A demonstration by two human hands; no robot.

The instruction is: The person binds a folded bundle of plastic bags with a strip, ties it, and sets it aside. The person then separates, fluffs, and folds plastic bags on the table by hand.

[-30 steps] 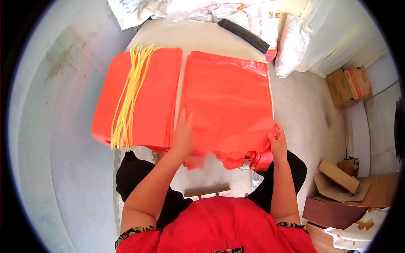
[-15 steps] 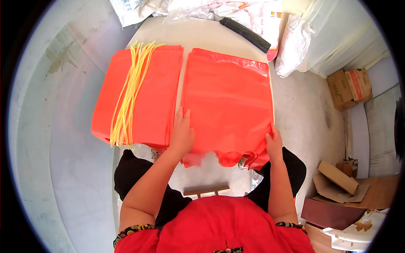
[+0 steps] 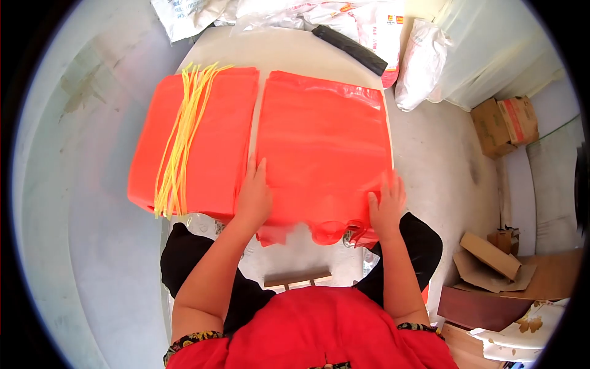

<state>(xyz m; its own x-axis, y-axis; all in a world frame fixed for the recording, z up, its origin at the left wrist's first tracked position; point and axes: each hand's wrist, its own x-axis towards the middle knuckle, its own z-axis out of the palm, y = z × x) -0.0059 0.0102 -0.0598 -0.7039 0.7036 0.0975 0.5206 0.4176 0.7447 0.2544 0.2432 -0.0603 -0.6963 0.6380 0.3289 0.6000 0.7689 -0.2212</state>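
In front of me lies a stack of red plastic bags (image 3: 322, 141), smooth on top, with a shiny far edge and a ragged, curling near edge. My left hand (image 3: 254, 195) rests along the stack's left side, fingers stretched forward and holding nothing. At the lower right edge, my right hand (image 3: 387, 206) lies on the bags with its fingers spread. To the left, a second red plastic bag stack (image 3: 221, 135) sits across a narrow gap. A bundle of yellow ties (image 3: 184, 138) runs lengthwise over that second stack.
Both stacks are on a pale table (image 3: 279, 49). A black roll (image 3: 350, 50) lies at the back right, beside white printed sacks (image 3: 362, 24) and a white bundle (image 3: 423, 64). Cardboard boxes (image 3: 505, 126) stand to the right, with flattened cardboard (image 3: 491, 261) nearer me.
My right hand has loosened from the stack's right edge and moved inward, its fingers now spread on top. My left hand stays at the left edge. The whole view has shifted slightly.
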